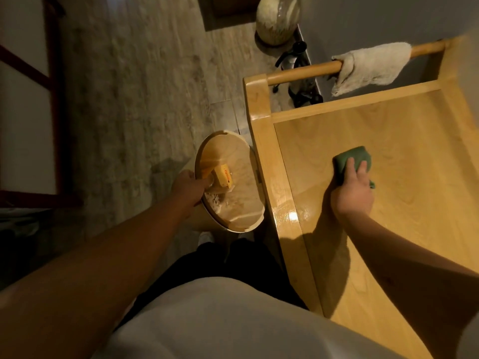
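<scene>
My right hand point(352, 193) rests on the wooden cart top point(414, 203), its fingers curled over a bunched green cloth point(353, 156) that it presses against the surface. A corner of the cloth sticks out at the hand's right side. To the left and below the cart, my left hand point(188, 186) reaches to the rim of a round wooden bin point(233, 218) and grips what looks like a clear glass point(210, 183), tilted into the bin. Inside the bin lie a yellow box point(225, 176) and pale crumbs point(213, 202).
A white rag point(370, 67) hangs over the cart's round wooden handle bar point(303, 71). Behind the cart stand a dark spray bottle point(294, 57) and a pale round vase point(277, 19) on the wood-look floor. A dark red frame point(54, 99) is at far left.
</scene>
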Action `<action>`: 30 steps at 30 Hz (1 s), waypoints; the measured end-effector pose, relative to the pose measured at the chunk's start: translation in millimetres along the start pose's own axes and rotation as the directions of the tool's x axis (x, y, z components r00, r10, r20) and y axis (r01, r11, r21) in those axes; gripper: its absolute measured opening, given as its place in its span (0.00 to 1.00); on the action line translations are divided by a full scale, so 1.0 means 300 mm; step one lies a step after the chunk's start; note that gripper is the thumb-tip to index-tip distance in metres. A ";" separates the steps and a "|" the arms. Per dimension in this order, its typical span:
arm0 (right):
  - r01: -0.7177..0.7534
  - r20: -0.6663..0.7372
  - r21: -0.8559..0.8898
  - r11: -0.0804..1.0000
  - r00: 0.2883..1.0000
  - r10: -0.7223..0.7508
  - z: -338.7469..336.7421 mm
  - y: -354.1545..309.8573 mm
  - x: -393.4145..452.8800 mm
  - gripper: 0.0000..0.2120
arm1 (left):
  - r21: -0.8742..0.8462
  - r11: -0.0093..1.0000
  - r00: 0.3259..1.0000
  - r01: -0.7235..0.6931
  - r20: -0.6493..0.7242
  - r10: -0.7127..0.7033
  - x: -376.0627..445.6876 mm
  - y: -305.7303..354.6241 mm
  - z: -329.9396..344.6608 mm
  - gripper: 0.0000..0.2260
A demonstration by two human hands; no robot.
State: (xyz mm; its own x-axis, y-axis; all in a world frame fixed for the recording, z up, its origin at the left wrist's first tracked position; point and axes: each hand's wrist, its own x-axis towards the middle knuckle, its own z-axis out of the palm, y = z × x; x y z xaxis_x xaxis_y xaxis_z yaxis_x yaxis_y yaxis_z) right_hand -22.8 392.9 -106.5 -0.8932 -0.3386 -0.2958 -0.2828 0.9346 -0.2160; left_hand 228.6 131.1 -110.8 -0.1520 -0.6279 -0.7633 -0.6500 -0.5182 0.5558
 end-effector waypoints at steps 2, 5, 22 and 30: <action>0.058 0.006 -0.027 0.998 0.998 -0.058 0.017 -0.057 -0.051 0.37 | 0.019 1.000 1.000 -0.019 -0.015 0.020 -0.009 -0.001 0.003 0.14; 0.200 0.041 -0.067 0.977 0.979 -0.198 0.065 -0.167 -0.145 0.34 | 0.048 0.998 0.998 -0.045 -0.037 0.047 -0.033 0.004 0.012 0.14; 0.207 0.142 0.673 0.710 0.906 -0.400 0.001 -0.425 -0.143 0.23 | -0.067 0.998 1.000 0.004 -0.002 -0.004 -0.065 0.025 -0.008 0.15; -0.054 -0.081 0.567 0.822 0.989 0.121 -0.247 -0.002 0.383 0.29 | -0.044 0.999 1.000 -0.011 -0.002 0.011 -0.012 0.082 -0.009 0.28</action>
State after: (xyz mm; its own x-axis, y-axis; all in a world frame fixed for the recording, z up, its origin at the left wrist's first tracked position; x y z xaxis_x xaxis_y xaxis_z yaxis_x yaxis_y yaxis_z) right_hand -151.2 361.6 -71.4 -0.9463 -0.2128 -0.2433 0.0142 0.7247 -0.6889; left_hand 215.0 119.1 -93.4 -0.1581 -0.6347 -0.7564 -0.6149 -0.5361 0.5784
